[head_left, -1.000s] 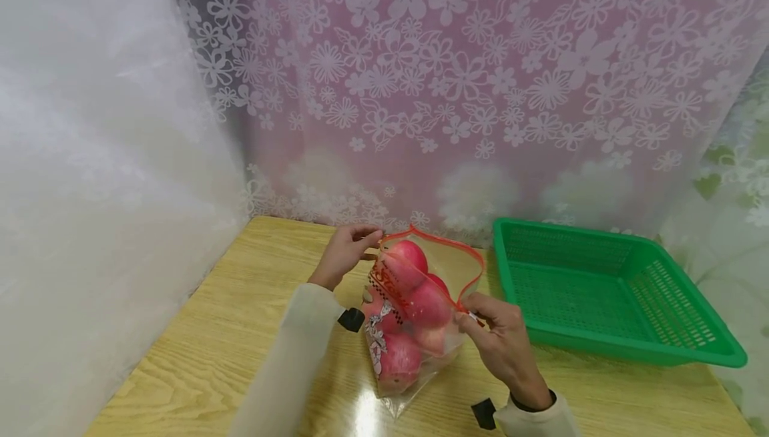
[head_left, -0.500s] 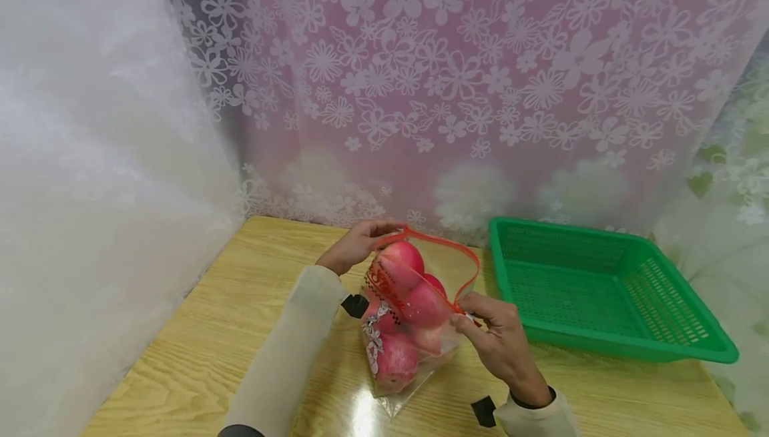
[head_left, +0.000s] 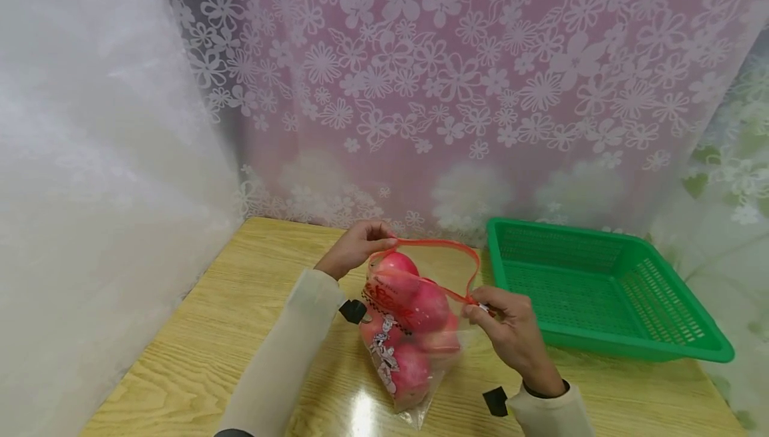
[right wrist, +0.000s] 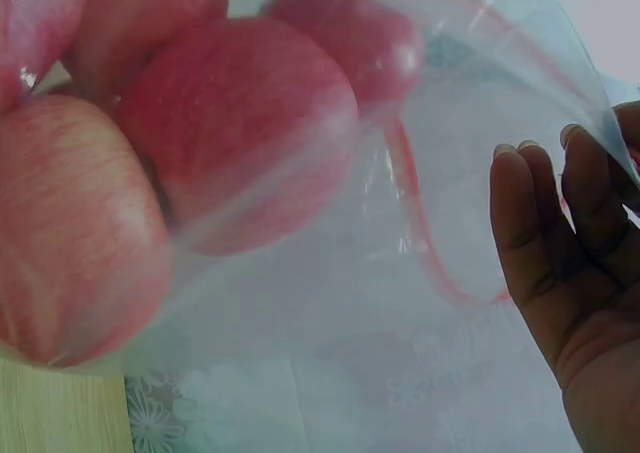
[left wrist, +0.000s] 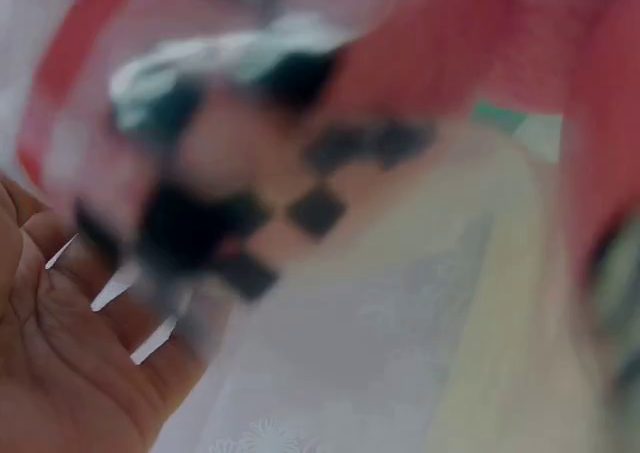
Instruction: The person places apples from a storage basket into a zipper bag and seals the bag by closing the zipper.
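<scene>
A clear zip-top bag (head_left: 384, 350) with a red zip rim and printed figures holds several red apples (head_left: 428, 307) in the head view. My left hand (head_left: 360, 247) pinches the rim at its left corner between thumb and fingers. At the opposite corner, my right hand (head_left: 510, 327) pinches the rim beside a small white piece. Between the two hands the mouth of the bag gapes. Blurred checkered print fills much of the left wrist view, next to the left palm (left wrist: 90, 343). Close up in the right wrist view, apples (right wrist: 250, 133) press against the clear plastic.
A green plastic basket (head_left: 601, 347) with slatted sides stands right of the bag on the wooden table (head_left: 198, 337). Behind the table hangs a pink floral curtain (head_left: 384, 90). A whitish sheet (head_left: 108, 177) covers the left side.
My left hand has shifted along the rim to the corner and pinches it there. My right hand has moved slightly right and down, and the bag has turned a little, its bottom swinging right.
</scene>
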Action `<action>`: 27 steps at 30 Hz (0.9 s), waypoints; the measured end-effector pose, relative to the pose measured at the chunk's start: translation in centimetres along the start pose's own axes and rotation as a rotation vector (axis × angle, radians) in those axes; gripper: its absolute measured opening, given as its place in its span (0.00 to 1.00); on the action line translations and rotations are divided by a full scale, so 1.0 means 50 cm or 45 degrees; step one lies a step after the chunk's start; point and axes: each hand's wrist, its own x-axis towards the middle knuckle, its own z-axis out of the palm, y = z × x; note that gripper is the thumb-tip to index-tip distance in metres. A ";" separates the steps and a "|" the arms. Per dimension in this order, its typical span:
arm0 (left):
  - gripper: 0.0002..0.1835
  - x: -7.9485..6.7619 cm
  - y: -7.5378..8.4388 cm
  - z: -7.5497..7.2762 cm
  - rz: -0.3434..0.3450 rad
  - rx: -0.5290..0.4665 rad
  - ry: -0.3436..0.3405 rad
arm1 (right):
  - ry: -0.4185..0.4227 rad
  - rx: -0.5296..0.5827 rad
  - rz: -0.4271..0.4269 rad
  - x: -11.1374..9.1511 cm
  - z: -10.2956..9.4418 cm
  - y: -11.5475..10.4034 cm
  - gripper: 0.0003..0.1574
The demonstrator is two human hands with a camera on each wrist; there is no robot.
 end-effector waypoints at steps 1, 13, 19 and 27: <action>0.06 -0.004 -0.001 0.000 0.021 -0.005 0.009 | 0.009 -0.011 -0.002 0.002 -0.005 0.003 0.20; 0.05 -0.054 0.016 0.008 0.086 0.008 0.294 | 0.106 -0.230 0.041 0.019 -0.064 0.058 0.14; 0.04 -0.073 0.018 0.013 0.140 0.024 0.411 | 0.078 -0.347 0.070 0.037 -0.090 0.082 0.01; 0.04 -0.093 0.014 0.024 0.231 0.040 0.557 | 0.041 -0.478 0.094 0.064 -0.107 0.104 0.04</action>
